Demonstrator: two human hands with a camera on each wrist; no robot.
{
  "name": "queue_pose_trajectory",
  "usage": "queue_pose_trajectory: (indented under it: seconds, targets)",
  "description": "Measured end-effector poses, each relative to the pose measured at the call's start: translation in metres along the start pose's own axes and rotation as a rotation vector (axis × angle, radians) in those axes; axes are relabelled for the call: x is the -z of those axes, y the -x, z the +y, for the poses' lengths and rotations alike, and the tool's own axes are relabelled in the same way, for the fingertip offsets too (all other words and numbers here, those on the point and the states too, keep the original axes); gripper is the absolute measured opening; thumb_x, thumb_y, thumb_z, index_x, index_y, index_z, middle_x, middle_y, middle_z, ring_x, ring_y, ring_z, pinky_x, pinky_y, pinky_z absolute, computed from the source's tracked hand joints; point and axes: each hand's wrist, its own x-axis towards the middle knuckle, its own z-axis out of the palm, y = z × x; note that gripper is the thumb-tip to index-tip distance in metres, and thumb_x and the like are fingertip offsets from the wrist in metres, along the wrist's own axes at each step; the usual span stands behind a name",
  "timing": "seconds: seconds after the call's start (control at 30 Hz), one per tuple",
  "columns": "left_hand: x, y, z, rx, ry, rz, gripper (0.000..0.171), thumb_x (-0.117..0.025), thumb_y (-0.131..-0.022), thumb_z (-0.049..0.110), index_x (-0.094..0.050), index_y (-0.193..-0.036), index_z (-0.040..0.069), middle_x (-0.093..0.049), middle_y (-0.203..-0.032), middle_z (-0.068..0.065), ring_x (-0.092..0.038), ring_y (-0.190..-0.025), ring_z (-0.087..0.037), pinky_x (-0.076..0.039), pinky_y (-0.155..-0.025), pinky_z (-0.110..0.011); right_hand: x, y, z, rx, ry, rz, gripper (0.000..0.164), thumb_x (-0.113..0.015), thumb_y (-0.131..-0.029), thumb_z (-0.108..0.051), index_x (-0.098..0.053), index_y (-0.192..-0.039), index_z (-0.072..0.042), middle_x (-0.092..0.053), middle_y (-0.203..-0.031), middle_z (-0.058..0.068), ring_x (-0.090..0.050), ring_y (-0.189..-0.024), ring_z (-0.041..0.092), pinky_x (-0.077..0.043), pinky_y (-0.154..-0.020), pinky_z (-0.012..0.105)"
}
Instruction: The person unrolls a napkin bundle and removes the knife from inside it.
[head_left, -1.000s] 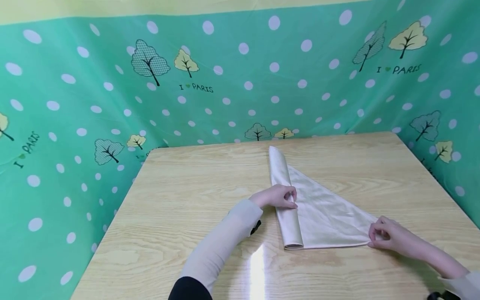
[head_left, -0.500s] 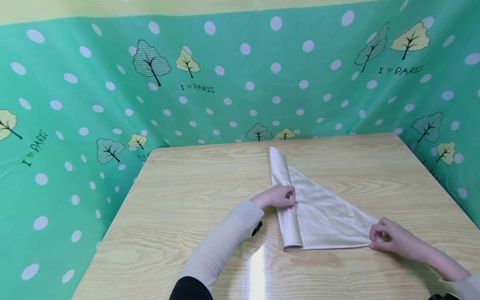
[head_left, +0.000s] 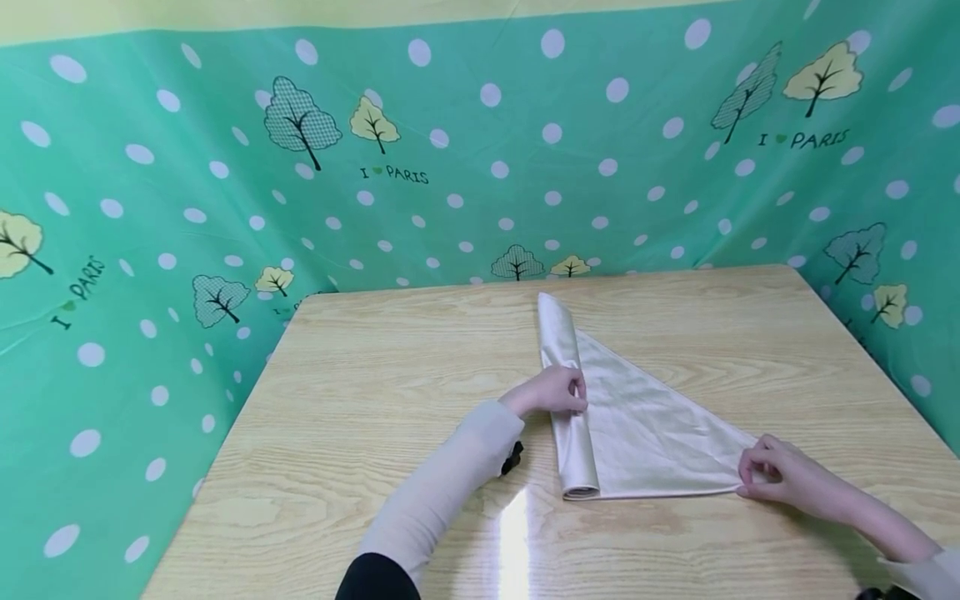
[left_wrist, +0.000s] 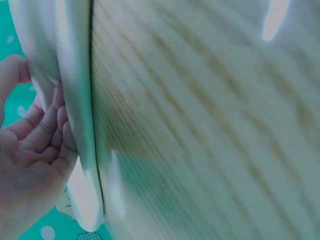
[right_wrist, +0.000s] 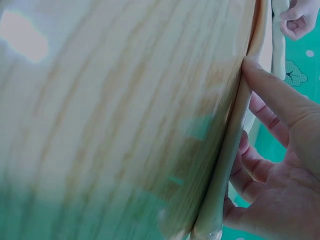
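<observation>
A pale, silky cloth [head_left: 652, 425] lies on the table, its left part rolled into a long tube and its flat part tapering to a corner at the right. My left hand [head_left: 551, 390] reaches across the rolled part [head_left: 558, 333] and grips its right side midway along; in the left wrist view the curled fingers [left_wrist: 47, 127] are against the fabric. At the right corner, my right hand [head_left: 795, 477] pinches the cloth near its front edge. The right wrist view has the thumb [right_wrist: 275, 92] on that edge [right_wrist: 235, 135], the other fingers behind it. The corner's tip is hidden under the hand.
The wooden table [head_left: 360, 358] extends around the cloth, with a bright light reflection on its near part. A green dotted curtain [head_left: 450, 108] printed with trees hangs behind the table and along both sides.
My left hand has shifted slightly left, and the near end of the roll has moved a little left with it. The right hand stays at the corner.
</observation>
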Motion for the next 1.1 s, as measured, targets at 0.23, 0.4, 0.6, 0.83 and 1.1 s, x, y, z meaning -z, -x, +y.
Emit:
queue_pose_trajectory:
  seconds: [0.23,0.4,0.6,0.83,1.1]
  targets:
    - [0.000,0.006,-0.004,0.043,0.130,0.032,0.011,-0.063,-0.077,0.013,-0.061,-0.087,0.009,-0.051,-0.066,0.005,-0.045,-0.057,-0.005,-0.039,-0.054,-0.015,0.000,-0.001,-0.001,-0.009,0.001,-0.011,0.017,-0.069,-0.074,-0.017,-0.052,-0.074,-0.019,-0.034,-0.073,-0.004,-0.029,-0.065,-0.001,-0.024,-0.051,0.019]
    - [0.000,0.012,-0.011,0.063,0.227,0.066,0.016,-0.063,-0.076,0.009,-0.064,-0.092,0.008,-0.050,-0.065,0.005,-0.043,-0.055,-0.004,-0.038,-0.051,-0.015,-0.001,0.000,0.000,0.036,0.012,0.025,0.017,-0.070,-0.073,-0.016,-0.053,-0.072,-0.017,-0.034,-0.072,-0.006,-0.029,-0.065,-0.001,-0.024,-0.051,0.018]
    - [0.003,0.020,-0.015,0.085,0.360,0.110,0.020,-0.063,-0.077,0.003,-0.064,-0.097,0.005,-0.050,-0.065,0.004,-0.042,-0.053,-0.005,-0.036,-0.046,-0.016,-0.001,0.000,0.001,0.021,-0.002,0.009,0.016,-0.069,-0.074,-0.015,-0.053,-0.073,-0.016,-0.034,-0.072,-0.005,-0.029,-0.065,-0.001,-0.024,-0.051,0.018]
    - [0.007,0.032,-0.019,0.089,0.466,0.159,0.025,-0.063,-0.075,-0.001,-0.063,-0.100,0.003,-0.047,-0.065,0.002,-0.040,-0.054,-0.006,-0.036,-0.047,-0.016,0.001,-0.001,-0.001,-0.004,-0.012,-0.014,0.016,-0.069,-0.075,-0.016,-0.053,-0.074,-0.015,-0.035,-0.072,-0.003,-0.029,-0.064,0.000,-0.024,-0.051,0.019]
    - [0.007,0.047,-0.031,0.143,0.656,0.194,0.028,-0.060,-0.075,-0.004,-0.061,-0.102,0.000,-0.049,-0.068,-0.001,-0.049,-0.058,-0.011,-0.045,-0.052,-0.020,0.000,-0.002,-0.001,0.040,-0.006,0.029,0.019,-0.070,-0.072,-0.013,-0.052,-0.073,-0.018,-0.034,-0.071,-0.005,-0.030,-0.064,-0.001,-0.025,-0.051,0.018]
